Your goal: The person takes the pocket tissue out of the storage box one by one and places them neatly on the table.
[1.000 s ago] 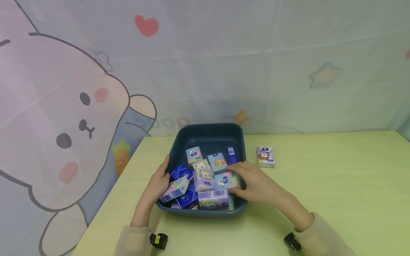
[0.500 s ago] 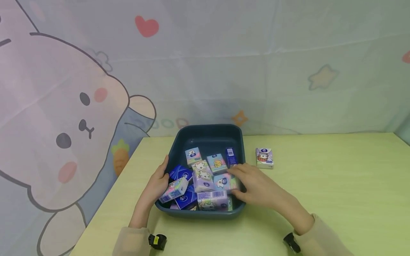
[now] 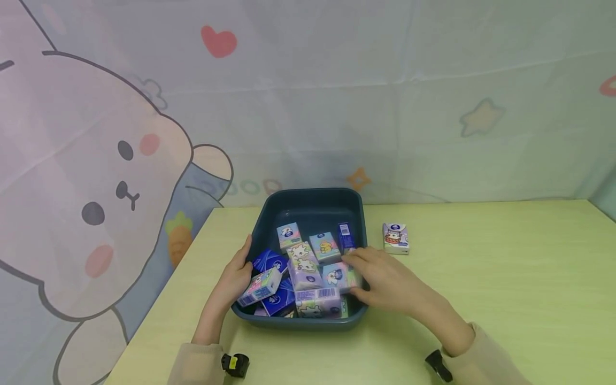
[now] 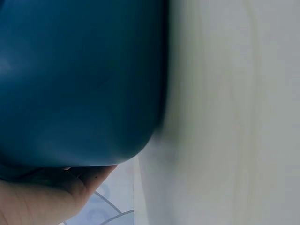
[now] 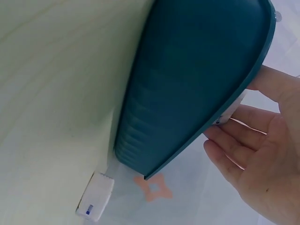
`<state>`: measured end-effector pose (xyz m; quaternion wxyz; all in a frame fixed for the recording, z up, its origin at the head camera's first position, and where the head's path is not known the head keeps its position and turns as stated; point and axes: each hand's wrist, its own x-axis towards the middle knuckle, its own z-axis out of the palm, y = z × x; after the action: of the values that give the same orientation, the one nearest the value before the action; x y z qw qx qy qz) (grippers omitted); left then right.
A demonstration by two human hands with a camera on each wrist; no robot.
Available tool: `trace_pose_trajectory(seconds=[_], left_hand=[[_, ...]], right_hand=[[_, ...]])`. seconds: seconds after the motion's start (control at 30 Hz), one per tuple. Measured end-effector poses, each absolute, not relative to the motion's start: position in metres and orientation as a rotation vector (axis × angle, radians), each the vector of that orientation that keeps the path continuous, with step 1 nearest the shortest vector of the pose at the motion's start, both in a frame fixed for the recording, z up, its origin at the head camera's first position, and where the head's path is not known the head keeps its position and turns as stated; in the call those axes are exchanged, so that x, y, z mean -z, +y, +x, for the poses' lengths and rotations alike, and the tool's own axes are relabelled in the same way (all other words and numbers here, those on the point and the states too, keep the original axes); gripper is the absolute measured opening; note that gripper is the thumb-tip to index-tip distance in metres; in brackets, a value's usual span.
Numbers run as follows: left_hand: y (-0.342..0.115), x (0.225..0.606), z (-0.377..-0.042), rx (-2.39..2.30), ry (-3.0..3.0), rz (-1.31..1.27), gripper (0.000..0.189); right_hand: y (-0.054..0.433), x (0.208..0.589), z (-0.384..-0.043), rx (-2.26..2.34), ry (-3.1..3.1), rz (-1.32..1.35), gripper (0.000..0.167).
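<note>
A dark blue plastic bin [image 3: 315,199] stands on the table, holding several small packs of pocket tissues in pastel and deep-blue wrappers. My left hand [image 3: 234,279] grips the bin's left side at the rim; in the left wrist view its fingers lie against the outer wall. Over the right rim reaches my right hand [image 3: 387,280], its thumb and fingers pinching a light blue and pink tissue pack [image 3: 335,275]. A white end of that pack [image 5: 230,110] shows between thumb and fingers in the right wrist view. The fingertips are partly hidden behind the rim there.
One purple-and-white tissue pack [image 3: 396,239] lies on the pale green table [image 3: 505,278], right of the bin. Behind the table's back edge hangs a cloth backdrop [image 3: 308,107] with cartoon prints. Black straps with devices [image 3: 236,365] sit at both cuffs.
The head view has shifted slightly, so the bin and hands appear a little further left. Both hands keep their places on the bin and at the tissue pack.
</note>
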<state>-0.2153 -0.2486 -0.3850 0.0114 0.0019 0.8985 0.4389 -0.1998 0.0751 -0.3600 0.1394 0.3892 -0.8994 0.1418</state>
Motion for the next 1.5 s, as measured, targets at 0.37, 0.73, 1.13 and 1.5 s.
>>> trace_pose_trajectory(seconds=[0.37,0.73,1.13,1.5], left_hand=[[-0.247,0.381,-0.213,-1.368,2.789,-0.008,0.061],[-0.249,0.382,-0.215,-1.353,2.790,-0.010,0.061],[-0.249,0.383,-0.218,-1.357,2.777,-0.009,0.062],[-0.248,0.380,-0.215,-1.348,2.786,-0.015,0.061]], right_hand=[[0.086,0.344,-0.194,-0.432,-2.637,1.045,0.055],[0.105,0.334,-0.203,-0.665,-2.709,0.879,0.050],[0.119,0.341,-0.218,-0.797,-2.726,0.700,0.050],[0.128,0.342,-0.223,-0.830,-2.781,0.535,0.055]])
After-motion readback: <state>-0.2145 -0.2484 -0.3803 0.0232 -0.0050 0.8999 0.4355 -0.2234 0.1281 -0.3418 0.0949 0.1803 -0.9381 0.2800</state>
